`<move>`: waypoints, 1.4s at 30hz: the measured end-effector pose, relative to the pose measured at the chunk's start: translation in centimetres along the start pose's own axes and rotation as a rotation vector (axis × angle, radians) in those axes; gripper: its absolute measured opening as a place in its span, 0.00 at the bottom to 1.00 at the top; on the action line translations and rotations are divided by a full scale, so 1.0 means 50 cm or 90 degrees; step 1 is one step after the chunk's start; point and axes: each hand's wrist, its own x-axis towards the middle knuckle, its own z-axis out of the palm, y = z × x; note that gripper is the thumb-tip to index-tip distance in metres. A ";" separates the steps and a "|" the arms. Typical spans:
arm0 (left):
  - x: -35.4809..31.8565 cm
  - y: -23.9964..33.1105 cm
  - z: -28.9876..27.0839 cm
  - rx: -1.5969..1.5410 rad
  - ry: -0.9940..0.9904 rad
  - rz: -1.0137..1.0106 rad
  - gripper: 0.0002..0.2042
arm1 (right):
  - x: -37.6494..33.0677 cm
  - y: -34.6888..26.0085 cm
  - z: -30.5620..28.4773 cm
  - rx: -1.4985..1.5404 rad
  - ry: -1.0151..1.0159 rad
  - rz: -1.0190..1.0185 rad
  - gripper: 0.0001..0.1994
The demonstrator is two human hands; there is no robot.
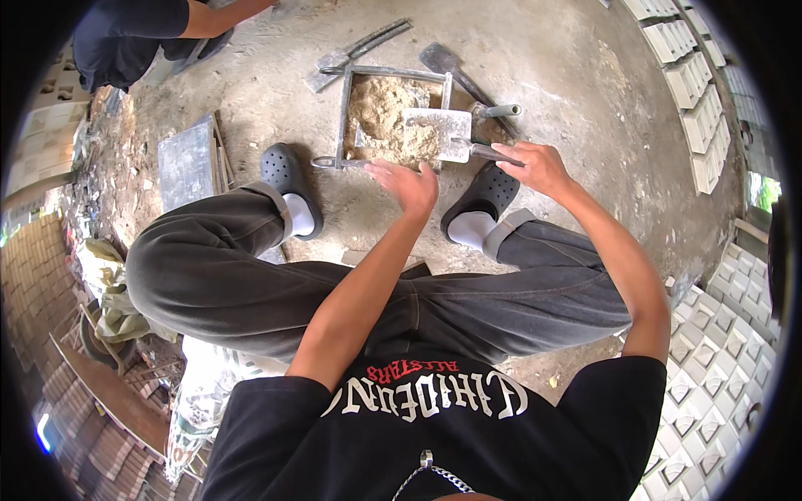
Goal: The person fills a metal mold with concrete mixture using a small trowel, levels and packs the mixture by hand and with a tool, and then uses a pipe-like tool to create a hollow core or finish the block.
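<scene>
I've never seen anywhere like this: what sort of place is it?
Probably a block-making workshop: a rectangular frame holds sandy mix, the right hand grips a trowel, and pale blocks stand in rows at the right.

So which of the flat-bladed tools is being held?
The pale rectangular metal trowel, in the right hand; the dark flat tool and the grey flat tool lie on the dusty grey floor.
</scene>
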 end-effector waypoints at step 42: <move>0.162 -0.086 -0.099 0.415 -0.174 0.693 0.50 | 0.198 -0.212 -0.190 -0.120 -0.126 0.184 0.08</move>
